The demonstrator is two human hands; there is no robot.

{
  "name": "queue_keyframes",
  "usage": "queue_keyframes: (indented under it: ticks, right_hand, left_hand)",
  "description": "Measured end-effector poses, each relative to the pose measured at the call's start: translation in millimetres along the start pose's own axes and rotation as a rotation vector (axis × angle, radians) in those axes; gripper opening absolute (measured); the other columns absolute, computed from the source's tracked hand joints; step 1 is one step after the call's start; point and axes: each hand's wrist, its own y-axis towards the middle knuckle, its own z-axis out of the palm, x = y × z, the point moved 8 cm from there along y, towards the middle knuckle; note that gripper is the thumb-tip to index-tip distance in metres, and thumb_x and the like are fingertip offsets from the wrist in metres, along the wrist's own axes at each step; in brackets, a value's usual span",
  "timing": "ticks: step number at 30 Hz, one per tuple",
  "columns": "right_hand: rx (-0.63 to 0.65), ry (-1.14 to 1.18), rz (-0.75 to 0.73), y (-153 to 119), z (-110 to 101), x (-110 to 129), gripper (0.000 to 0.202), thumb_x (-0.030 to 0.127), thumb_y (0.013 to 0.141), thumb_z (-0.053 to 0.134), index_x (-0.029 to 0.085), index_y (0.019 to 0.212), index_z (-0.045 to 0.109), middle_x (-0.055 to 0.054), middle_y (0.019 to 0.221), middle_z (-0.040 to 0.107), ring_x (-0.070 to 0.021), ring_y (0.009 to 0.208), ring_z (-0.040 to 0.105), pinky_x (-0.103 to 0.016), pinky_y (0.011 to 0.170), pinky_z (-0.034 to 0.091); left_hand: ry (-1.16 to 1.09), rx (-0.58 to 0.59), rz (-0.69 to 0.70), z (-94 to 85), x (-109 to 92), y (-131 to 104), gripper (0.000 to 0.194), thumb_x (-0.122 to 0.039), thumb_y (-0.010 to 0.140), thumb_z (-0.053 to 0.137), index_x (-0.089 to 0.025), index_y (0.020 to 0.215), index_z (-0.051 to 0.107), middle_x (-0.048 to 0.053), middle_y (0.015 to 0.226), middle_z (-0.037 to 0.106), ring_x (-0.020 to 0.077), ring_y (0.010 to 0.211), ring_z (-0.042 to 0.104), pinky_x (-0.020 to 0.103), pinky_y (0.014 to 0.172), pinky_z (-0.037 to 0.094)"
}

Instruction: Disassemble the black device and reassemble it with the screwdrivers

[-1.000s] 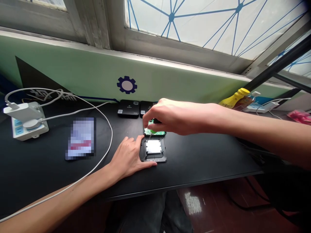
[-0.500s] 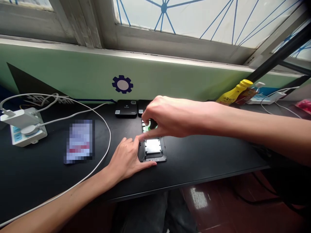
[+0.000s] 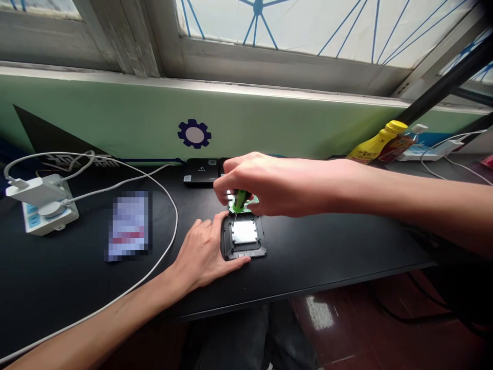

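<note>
A black square plastic housing (image 3: 254, 253) lies on the desk, with a shiny silver metal plate (image 3: 245, 232) in its middle. My left hand (image 3: 202, 251) grips it from the left, the thumb along its near edge and the fingers at its left side. Above it, my right hand (image 3: 250, 180) is closed round a green and black screwdriver (image 3: 239, 201). The thin shaft points down at the plate's far left corner; whether the tip touches a screw is too small to tell. A green circuit board (image 3: 253, 204) lies just behind the housing, partly covered by my right hand.
Two black boxes, one of them a flat black box (image 3: 201, 172), stand against the green panel (image 3: 138, 123). On the left are a white power strip (image 3: 50, 208), a long white cable (image 3: 175, 216) and a blurred packet (image 3: 129, 226). A yellow bottle (image 3: 375, 144) stands at the back right.
My right hand has turned and tilted, bringing the screwdriver's green handle and shaft into sight over the metal plate's corner. Its extended finger has drawn back from my left hand. My left hand keeps its hold.
</note>
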Motion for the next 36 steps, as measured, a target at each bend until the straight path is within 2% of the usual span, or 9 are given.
queue_keyframes:
  ticks: [2, 5, 7, 9, 12, 21, 27, 31, 36]
  right_hand:
    - [-0.017, -0.034, 0.024, 0, -1, -3, 0.011, 0.019, 0.096, 0.084, 0.017, 0.103, 0.076, -0.007, 0.100, 0.071, -0.0179, 0.085, 0.057, -0.031, 0.073, 0.039]
    - [-0.041, -0.092, 0.104, -1, 0, -11, 0.027, 0.031, 0.109, 0.070, 0.018, 0.086, 0.070, -0.004, 0.080, 0.064, -0.0161, 0.070, 0.048, -0.035, 0.068, 0.033]
    - [-0.038, -0.053, 0.057, -2, 1, -8, 0.020, 0.019, 0.108, 0.066, 0.019, 0.088, 0.069, -0.003, 0.082, 0.065, -0.0160, 0.072, 0.050, -0.034, 0.069, 0.034]
    - [-0.032, 0.012, -0.037, -6, 1, -1, 0.016, 0.003, 0.097, 0.070, 0.019, 0.095, 0.070, -0.004, 0.095, 0.069, -0.0165, 0.082, 0.055, -0.032, 0.074, 0.037]
    - [-0.038, 0.045, -0.110, -12, -1, 7, 0.023, -0.005, 0.090, 0.068, 0.017, 0.094, 0.068, -0.005, 0.100, 0.069, -0.0164, 0.088, 0.056, -0.030, 0.078, 0.039]
    - [-0.097, 0.067, -0.133, -24, 3, 3, 0.011, 0.007, 0.099, 0.070, 0.017, 0.096, 0.075, -0.005, 0.099, 0.066, -0.0164, 0.089, 0.056, -0.030, 0.080, 0.041]
    - [-0.231, 0.050, -0.106, -50, -26, 6, 0.015, 0.010, 0.095, 0.072, 0.022, 0.102, 0.077, -0.001, 0.105, 0.069, -0.0150, 0.087, 0.058, -0.031, 0.082, 0.041]
    - [-0.278, 0.037, -0.051, -63, -42, 10, 0.010, 0.018, 0.099, 0.070, 0.024, 0.103, 0.078, -0.002, 0.104, 0.072, -0.0174, 0.087, 0.059, -0.033, 0.080, 0.040]
    - [-0.151, 0.098, -0.078, -58, -12, 9, 0.014, 0.019, 0.099, 0.071, 0.023, 0.113, 0.074, -0.005, 0.112, 0.072, -0.0207, 0.096, 0.062, -0.032, 0.081, 0.041]
  left_hand:
    - [-0.074, -0.023, 0.000, -4.2, 0, -1, 0.094, -0.078, 0.094, 0.075, -0.016, 0.159, 0.047, 0.007, 0.100, 0.076, 0.0333, 0.089, 0.071, 0.047, 0.090, 0.051]
    - [-0.152, -0.074, -0.018, -8.0, 3, -1, 0.048, -0.059, 0.110, 0.064, -0.024, 0.143, 0.063, -0.004, 0.074, 0.061, 0.0241, 0.071, 0.058, 0.040, 0.082, 0.045]
    - [-0.152, -0.121, 0.002, -9.7, 4, 1, 0.027, -0.045, 0.114, 0.060, -0.026, 0.129, 0.071, -0.005, 0.071, 0.056, 0.0211, 0.067, 0.051, 0.038, 0.081, 0.042]
    - [-0.134, -0.158, 0.037, -10.0, 3, 3, 0.020, -0.037, 0.114, 0.061, -0.026, 0.122, 0.076, -0.004, 0.072, 0.055, 0.0197, 0.067, 0.049, 0.037, 0.081, 0.040]
    - [-0.114, -0.177, 0.062, -7.9, 6, 6, 0.016, -0.034, 0.113, 0.066, -0.027, 0.118, 0.079, -0.003, 0.074, 0.058, 0.0192, 0.069, 0.052, 0.036, 0.079, 0.039]
    - [-0.116, -0.205, 0.120, -1.0, 9, 15, 0.010, -0.029, 0.113, 0.069, -0.024, 0.110, 0.076, -0.002, 0.080, 0.067, 0.0189, 0.072, 0.057, 0.035, 0.081, 0.041]
    - [-0.161, -0.251, 0.107, -13.3, 10, 12, 0.012, -0.030, 0.118, 0.059, -0.023, 0.117, 0.068, -0.003, 0.077, 0.060, 0.0186, 0.071, 0.051, 0.034, 0.081, 0.041]
    - [-0.541, -0.182, -0.091, -15.5, 27, 13, 0.020, -0.044, 0.118, 0.058, -0.025, 0.116, 0.062, -0.007, 0.070, 0.043, 0.0155, 0.062, 0.038, 0.029, 0.066, 0.031]
    - [-1.246, 0.043, -0.191, 4.3, 23, 19, 0.036, -0.056, 0.118, 0.055, -0.025, 0.100, 0.049, -0.009, 0.069, 0.028, 0.0133, 0.060, 0.022, 0.029, 0.059, 0.022]
